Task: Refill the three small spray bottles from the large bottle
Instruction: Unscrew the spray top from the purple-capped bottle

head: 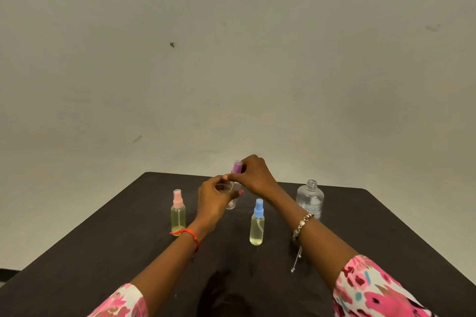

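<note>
Pink bottle (178,216), blue bottle (257,226), large bottle (309,199) around; left fingers (231,194) clamp purple bottle (231,204), right fingers (239,176) pinch cap (236,167).

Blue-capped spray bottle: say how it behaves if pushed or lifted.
The blue-capped spray bottle is tall and narrow, so a push high up would probably tip it. It looks nearly full, so it is likely steadier and heavier than an empty one. Its smooth clear wall may be slippery.

Pink sprayer (178,213), blue sprayer (257,224), purple sprayer (237,168), capless bottle (309,198)
</note>
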`<state>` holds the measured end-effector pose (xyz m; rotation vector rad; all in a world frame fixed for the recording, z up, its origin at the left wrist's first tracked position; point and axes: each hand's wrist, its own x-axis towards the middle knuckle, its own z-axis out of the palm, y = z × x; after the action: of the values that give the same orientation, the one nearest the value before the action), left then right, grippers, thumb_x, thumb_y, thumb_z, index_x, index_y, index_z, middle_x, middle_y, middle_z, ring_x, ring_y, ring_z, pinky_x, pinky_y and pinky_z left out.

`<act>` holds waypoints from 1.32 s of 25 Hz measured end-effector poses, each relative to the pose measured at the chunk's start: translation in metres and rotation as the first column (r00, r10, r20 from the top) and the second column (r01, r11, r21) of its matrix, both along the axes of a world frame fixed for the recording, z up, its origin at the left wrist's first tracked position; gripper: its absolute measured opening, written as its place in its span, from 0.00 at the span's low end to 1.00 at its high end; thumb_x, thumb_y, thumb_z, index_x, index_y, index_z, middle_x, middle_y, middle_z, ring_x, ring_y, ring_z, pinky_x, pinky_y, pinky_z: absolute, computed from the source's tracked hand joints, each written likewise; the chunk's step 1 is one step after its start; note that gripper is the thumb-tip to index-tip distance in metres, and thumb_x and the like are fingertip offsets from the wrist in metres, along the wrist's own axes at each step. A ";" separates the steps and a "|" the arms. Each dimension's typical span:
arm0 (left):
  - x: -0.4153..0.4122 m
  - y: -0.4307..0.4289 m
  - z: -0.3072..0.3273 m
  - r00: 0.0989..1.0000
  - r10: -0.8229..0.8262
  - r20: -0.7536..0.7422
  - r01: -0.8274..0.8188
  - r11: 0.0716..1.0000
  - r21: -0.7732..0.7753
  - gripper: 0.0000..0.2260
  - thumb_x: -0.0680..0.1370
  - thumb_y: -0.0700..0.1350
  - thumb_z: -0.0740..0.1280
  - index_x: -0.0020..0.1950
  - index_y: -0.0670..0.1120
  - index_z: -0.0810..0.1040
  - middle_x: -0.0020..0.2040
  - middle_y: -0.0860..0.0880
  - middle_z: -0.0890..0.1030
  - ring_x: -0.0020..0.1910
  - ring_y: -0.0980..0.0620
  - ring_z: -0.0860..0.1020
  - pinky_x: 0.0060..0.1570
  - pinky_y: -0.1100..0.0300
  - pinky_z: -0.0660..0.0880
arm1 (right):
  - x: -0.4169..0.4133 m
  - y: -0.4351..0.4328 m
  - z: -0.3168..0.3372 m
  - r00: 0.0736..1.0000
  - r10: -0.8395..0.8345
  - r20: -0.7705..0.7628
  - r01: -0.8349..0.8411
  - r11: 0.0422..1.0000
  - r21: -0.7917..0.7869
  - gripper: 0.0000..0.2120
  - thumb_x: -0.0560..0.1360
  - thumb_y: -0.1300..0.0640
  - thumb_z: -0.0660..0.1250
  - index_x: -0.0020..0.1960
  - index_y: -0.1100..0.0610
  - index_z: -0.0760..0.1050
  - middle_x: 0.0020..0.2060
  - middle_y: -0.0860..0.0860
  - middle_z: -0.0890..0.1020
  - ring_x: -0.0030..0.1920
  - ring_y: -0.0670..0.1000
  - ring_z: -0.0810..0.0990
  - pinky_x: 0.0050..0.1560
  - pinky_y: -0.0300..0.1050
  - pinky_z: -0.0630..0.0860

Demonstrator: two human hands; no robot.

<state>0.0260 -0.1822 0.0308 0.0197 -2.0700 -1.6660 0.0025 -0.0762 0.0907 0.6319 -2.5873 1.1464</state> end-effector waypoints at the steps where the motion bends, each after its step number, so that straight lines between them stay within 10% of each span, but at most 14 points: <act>1: 0.006 -0.002 0.002 1.000 -0.003 0.003 0.003 1.000 -0.006 0.20 0.66 0.40 0.75 0.57 0.41 0.77 0.49 0.47 0.80 0.50 0.51 0.78 0.49 0.61 0.73 | 0.003 -0.001 0.004 1.000 0.009 0.014 -0.009 0.999 0.033 0.13 0.69 0.57 0.71 0.34 0.63 0.71 0.27 0.52 0.69 0.28 0.47 0.68 0.30 0.35 0.64; 11: 0.040 -0.023 0.000 0.963 -0.245 0.113 0.253 0.965 -0.062 0.15 0.67 0.40 0.74 0.53 0.45 0.79 0.49 0.46 0.81 0.54 0.47 0.79 0.57 0.52 0.77 | 0.035 0.011 0.039 0.934 0.283 0.220 -0.337 0.900 0.277 0.18 0.67 0.68 0.71 0.57 0.65 0.75 0.52 0.61 0.80 0.46 0.51 0.77 0.46 0.36 0.74; 17: 0.046 -0.013 -0.001 0.967 -0.218 0.128 0.231 0.968 -0.099 0.19 0.67 0.41 0.75 0.56 0.42 0.77 0.48 0.47 0.80 0.52 0.49 0.79 0.55 0.55 0.77 | 0.040 0.010 0.041 0.986 0.089 0.141 -0.143 0.885 0.443 0.15 0.70 0.52 0.71 0.46 0.65 0.78 0.35 0.55 0.80 0.28 0.45 0.75 0.32 0.33 0.72; 33: 0.047 -0.004 -0.007 0.953 -0.246 0.174 0.275 0.946 -0.170 0.19 0.68 0.40 0.73 0.58 0.41 0.76 0.49 0.49 0.78 0.51 0.53 0.77 0.42 0.68 0.72 | 0.045 0.021 0.028 0.984 0.035 0.175 -0.117 0.867 0.485 0.18 0.74 0.49 0.67 0.51 0.64 0.76 0.35 0.53 0.78 0.28 0.45 0.76 0.31 0.33 0.71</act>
<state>0.0735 -0.1860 0.0238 -0.2076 -2.4308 -1.6473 0.0475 -0.0551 0.1186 0.7742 -3.0477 0.5552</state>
